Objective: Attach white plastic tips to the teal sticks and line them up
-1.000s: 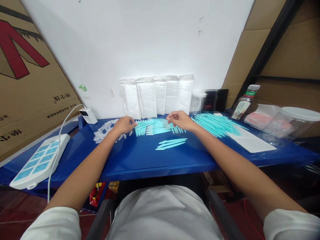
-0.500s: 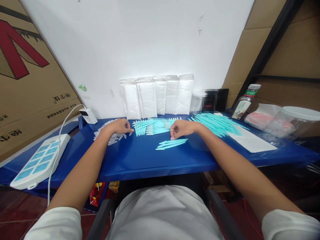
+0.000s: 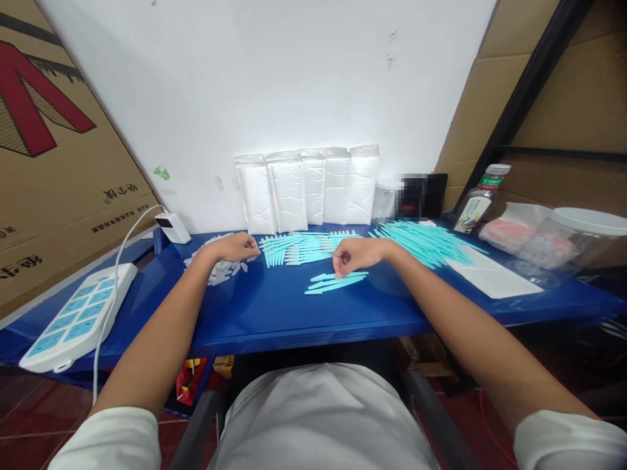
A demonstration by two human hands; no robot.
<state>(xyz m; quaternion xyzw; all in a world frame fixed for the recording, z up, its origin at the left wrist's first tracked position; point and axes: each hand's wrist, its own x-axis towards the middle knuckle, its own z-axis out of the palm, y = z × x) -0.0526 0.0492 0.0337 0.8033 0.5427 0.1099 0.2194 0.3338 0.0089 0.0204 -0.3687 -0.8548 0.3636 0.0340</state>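
Note:
My left hand [image 3: 240, 247] is closed in a pinch at the right edge of a pile of small clear plastic caps [image 3: 223, 271]; whatever is between its fingertips is hidden. Over a few loose turquoise eyebrow razors [image 3: 333, 284] my right hand [image 3: 349, 256] bends down, thumb and fingertips pinched at the handle of one of them. Between both hands lies a stack of turquoise razors with pale capped ends [image 3: 306, 250]. Many more loose razors [image 3: 421, 241] are heaped to the right of my right hand.
White padded mailers [image 3: 308, 189] lean on the wall behind the blue table [image 3: 294, 320]. A power strip [image 3: 81, 316] and a white adapter [image 3: 174, 226] stand left. To the right are a white sheet [image 3: 494, 277], a bottle [image 3: 477, 205] and a clear jar [image 3: 582, 238].
My left hand's fingers have drawn together from a looser reach over the caps. My right fingertips have moved slightly down onto the loose razors.

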